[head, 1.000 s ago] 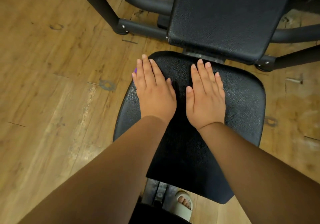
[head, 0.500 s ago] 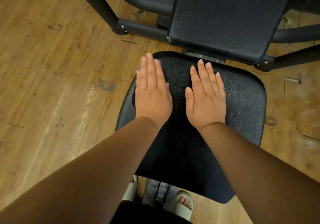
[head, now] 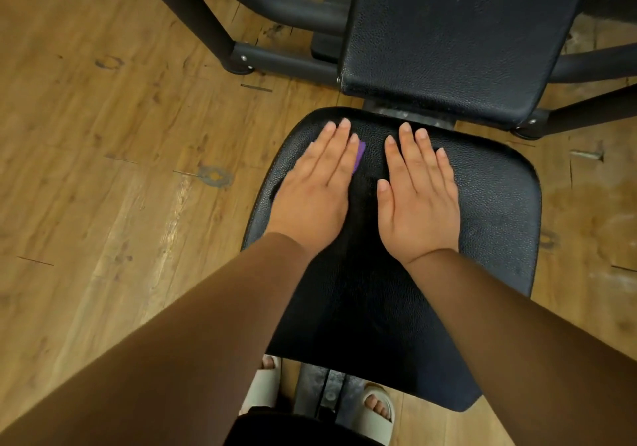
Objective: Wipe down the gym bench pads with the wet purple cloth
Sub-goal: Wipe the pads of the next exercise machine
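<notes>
Floor: warm brown wood-look planks, scuffed and scratched.
Marks: 1 grey ring stain left of the left hand; a pale worn patch right of the right hand.
Frame: black metal tubes beyond the left hand, standing on the planks.
Light: soft sheen on the planks left of the left hand.

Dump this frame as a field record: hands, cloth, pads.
left hand: flat, fingers straight, pressing the cloth onto the seat pad
cloth: purple, mostly hidden under left hand; sliver shows beside its fingers
right hand: flat on seat pad, no cloth seen under it
seat pad: black, both hands on far half
back pad: black, untouched
</notes>
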Tool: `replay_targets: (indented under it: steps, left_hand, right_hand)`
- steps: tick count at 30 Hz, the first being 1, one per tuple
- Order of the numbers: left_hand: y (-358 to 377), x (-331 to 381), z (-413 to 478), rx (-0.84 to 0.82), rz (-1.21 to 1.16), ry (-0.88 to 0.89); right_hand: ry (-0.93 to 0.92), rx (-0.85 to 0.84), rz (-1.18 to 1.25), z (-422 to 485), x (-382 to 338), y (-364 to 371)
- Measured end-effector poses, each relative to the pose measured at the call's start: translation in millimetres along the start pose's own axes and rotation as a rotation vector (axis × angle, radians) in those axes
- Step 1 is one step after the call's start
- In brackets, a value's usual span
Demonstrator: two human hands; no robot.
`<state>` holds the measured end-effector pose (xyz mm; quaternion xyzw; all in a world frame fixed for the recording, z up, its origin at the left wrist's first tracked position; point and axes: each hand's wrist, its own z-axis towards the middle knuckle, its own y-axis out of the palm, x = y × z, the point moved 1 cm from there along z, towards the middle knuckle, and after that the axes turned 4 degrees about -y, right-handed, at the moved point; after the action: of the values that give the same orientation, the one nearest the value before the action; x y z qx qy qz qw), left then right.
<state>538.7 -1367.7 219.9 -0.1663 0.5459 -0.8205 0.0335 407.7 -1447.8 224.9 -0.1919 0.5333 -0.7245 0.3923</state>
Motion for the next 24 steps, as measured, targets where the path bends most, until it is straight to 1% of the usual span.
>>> replay_targets:
  steps: [3, 5, 7, 9, 10, 11, 14, 15, 16, 19, 20, 21, 24]
  left_hand:
    - [-5.5, -2.2, 19.1, 0.061, -0.008, -0.123]
    - [-2.7, 4.8, 22.4, 0.05, 0.016, -0.13]
    - [2.6, 8.1, 9.8, -0.024, 0.076, 0.011]
    - [1.7, 4.1, -5.8, -0.081, 0.051, 0.165]
    - [-0.2, -0.8, -6.8, -0.076, 0.019, 0.19]
    - [-1.9, -6.3, -4.3, -0.053, -0.005, 0.167]
    - [-5.8, -14.0, 11.6, 0.041, -0.038, -0.022]
    - [-4.1, -10.5, 13.1, 0.051, -0.039, -0.031]
    - [-1.4, -6.9, 11.0, 0.032, -0.04, 0.016]
    - [2.4, -11.9, 2.4, -0.083, -0.064, 0.275]
    - [0.3, -18.6, 5.3, -0.092, -0.062, 0.297]
    - [-1.6, -23.8, 9.4, -0.087, -0.054, 0.276]
    - [-6.5, -21.5, 14.7, -0.011, -0.018, 0.112]
  right_hand:
    - [-0.001, 0.002, -0.004, -0.4, -0.5, 0.0]
    - [-0.005, 0.001, -0.006, -0.6, -0.1, 0.3]
    - [-0.006, 0.003, -0.006, -0.1, 0.0, 0.4]
    - [-0.006, 0.001, -0.005, -0.2, 0.2, 0.7]
    - [-0.006, 0.001, -0.006, -0.5, 0.9, 0.7]
    - [-0.007, 0.003, -0.005, -1.0, 1.0, 1.1]
    - [-0.009, 0.008, -0.002, -1.5, 0.7, 1.4]
    - [-0.007, 0.01, -0.006, -1.3, 1.1, 1.5]
    - [-0.008, 0.012, -0.009, -1.3, 1.2, 1.4]
    - [-0.011, 0.008, -0.009, -0.9, 0.8, 1.2]
    - [-0.012, 0.008, -0.006, -0.8, 0.6, 1.2]
    - [-0.013, 0.011, -0.003, -0.8, 0.7, 1.0]
    - [-0.012, 0.013, -0.008, -1.2, 0.8, 0.8]
